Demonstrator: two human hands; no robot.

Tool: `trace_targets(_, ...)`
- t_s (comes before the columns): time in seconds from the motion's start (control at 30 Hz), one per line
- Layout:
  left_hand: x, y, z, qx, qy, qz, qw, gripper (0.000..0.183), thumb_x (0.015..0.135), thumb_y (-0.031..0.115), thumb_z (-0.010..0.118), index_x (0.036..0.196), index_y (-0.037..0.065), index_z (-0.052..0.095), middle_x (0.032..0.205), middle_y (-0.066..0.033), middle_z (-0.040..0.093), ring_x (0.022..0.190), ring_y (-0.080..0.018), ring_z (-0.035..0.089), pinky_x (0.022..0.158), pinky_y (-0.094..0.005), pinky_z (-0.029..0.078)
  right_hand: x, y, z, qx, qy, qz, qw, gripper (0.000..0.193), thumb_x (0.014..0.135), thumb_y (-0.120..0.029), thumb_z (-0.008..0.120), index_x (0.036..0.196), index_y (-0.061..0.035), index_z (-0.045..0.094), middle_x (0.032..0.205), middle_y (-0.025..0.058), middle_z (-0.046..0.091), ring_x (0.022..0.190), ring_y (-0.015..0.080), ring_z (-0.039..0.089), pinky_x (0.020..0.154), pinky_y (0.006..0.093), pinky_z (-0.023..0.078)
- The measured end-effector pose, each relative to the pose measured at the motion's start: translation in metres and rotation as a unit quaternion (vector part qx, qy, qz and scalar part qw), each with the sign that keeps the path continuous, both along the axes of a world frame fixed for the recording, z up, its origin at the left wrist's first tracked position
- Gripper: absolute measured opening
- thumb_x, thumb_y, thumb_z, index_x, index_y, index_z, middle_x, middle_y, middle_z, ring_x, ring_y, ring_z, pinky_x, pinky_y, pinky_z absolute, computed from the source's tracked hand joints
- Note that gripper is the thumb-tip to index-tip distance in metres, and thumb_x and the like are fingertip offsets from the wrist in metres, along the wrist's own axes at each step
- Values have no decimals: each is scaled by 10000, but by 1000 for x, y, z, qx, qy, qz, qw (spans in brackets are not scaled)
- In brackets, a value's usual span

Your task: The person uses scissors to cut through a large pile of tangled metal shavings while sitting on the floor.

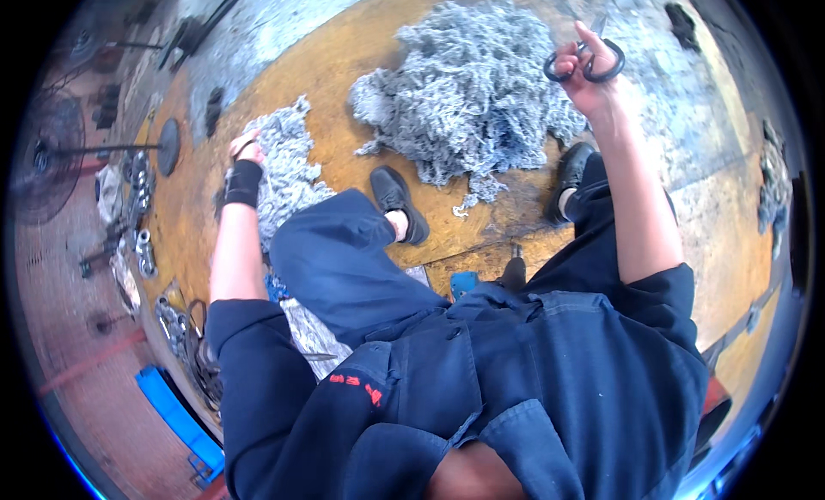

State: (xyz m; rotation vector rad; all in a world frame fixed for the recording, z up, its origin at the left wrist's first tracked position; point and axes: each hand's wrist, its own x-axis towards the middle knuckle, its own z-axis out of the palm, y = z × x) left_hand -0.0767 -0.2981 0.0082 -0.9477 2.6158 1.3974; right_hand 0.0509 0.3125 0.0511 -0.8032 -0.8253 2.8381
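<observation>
Just R of the big grey fibre heap (473,88), up nr its far edge, my R grip (593,79) was closed on a pair of scissors (618,64), fingers thru the black loop handles, metal blades pointing up & away from me. Couldn't tell if the scissors touched the heap or just hung beside it.

L of the heap, w/ a strip of bare floor (331,70) btwn, lay a smaller grey fibre bundle (288,161), long & flattish, running back toward my L knee. My L grip (246,148), black band (243,182) on the wrist, was at that bundle's L edge w/ fingers curled; couldn't tell if it was clenched on the fibre or only resting against it.

My L shoe (395,199) stood at the heap's near L side, R shoe (567,178) at its near R side. Below the heap, btwn my legs, sat a small blue thing (464,283), too hidden to make out. Well L of the heap: a standing fan w/ round base (169,146), & some shiny metal parts (140,186) nr it. Well R of the heap: a dark crumpled piece (681,26) and, further out, a greyish clump (773,178).
</observation>
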Motion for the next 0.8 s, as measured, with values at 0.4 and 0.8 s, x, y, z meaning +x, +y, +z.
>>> trace_targets(0.4, 58, 461, -150, -132, 188, -606, 762, 749, 596, 91, 623, 1310, 51, 402, 1280, -214, 446, 1245, -373, 371, 1013, -434, 359, -13, 42, 9, -39, -30, -229, 972, 210, 845, -93, 592, 710, -61, 434, 639, 43, 485, 514, 136, 465, 490, 259, 468)
trace_targets(0.8, 32, 511, -219, -258, 51, -656, 707, 559, 660, 92, 704, 1168, 111, 471, 1039, -124, 560, 987, -318, 548, 820, -416, 486, -17, 31, 6, -57, -80, -175, 980, 178, 816, -99, 621, 785, -30, 459, 693, 45, 493, 534, 114, 477, 483, 253, 452)
